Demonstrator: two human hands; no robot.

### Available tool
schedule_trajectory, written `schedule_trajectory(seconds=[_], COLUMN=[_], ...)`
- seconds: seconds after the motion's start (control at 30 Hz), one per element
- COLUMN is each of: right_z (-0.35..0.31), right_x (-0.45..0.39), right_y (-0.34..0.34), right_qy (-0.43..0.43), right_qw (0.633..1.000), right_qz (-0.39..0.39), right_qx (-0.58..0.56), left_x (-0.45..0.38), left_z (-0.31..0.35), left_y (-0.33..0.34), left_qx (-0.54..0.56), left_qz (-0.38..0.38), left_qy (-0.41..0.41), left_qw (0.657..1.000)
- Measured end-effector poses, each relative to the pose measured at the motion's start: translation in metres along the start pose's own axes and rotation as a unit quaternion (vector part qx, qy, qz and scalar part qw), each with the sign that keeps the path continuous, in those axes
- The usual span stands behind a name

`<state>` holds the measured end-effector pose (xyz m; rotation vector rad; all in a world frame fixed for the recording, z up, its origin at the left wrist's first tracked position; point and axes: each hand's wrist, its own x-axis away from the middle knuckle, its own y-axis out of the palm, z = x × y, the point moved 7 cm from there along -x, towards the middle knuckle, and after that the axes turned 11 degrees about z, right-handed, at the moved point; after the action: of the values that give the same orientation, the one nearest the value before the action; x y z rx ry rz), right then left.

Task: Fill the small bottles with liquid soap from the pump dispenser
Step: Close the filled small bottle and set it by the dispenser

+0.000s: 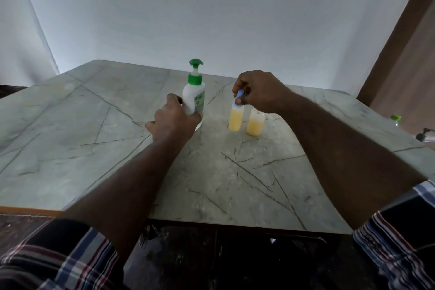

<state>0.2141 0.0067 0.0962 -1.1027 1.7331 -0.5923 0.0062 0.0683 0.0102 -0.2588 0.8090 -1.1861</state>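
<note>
Yellow soap stands in both small bottles, each filled to roughly two thirds; above that level the walls are clear.

Head view, progress: filling appears done or nearly so. The capped bottle (236, 118) carries a blue cap (239, 95), and the right hand (259, 92) pinches that cap between thumb and fingertips from above. I judge this to be capping or tightening; which direction it turns cannot be told. The open bottle (255, 124) stands just beside it on the right, close enough that they may touch, with no cap visible on its neck. No second cap is seen on the surface (70, 125). Left to do, by my reading: cap the second bottle, and top up only if a fuller level is wanted.

Head view, containers: the pump dispenser (194, 95) is white and opaque with a green pump head and collar, so its remaining soap level cannot be read. It stands upright to the left of the bottles, apart from them. The left hand (173, 118) wraps around its lower body, gripping it, base on the surface. The nozzle is not over either bottle.

At the far right edge, past the surface, a green-capped thing (395, 118) is partly visible; too small to identify.
</note>
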Motion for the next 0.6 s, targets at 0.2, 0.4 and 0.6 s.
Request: schedule_trajectory(seconds=[0.2,0.4,0.6], right_z=[-0.005,-0.012,-0.018], right_x=[-0.003,-0.010,-0.011], right_y=[0.009,0.013,0.014], right_qy=[-0.017,-0.041,-0.057], right_qw=[0.998,0.995,0.992], right_qz=[-0.030,-0.039,-0.026], right_qx=[0.049,0.085,0.112], left_x=[-0.001,-0.001,-0.001], left_z=[-0.009,-0.009,-0.012], left_y=[0.000,0.002,0.001], left_qx=[-0.006,-0.013,-0.014], left_qz=[-0.012,-0.031,-0.043], left_qy=[0.012,0.013,0.014], left_qw=[1.000,0.999,0.999])
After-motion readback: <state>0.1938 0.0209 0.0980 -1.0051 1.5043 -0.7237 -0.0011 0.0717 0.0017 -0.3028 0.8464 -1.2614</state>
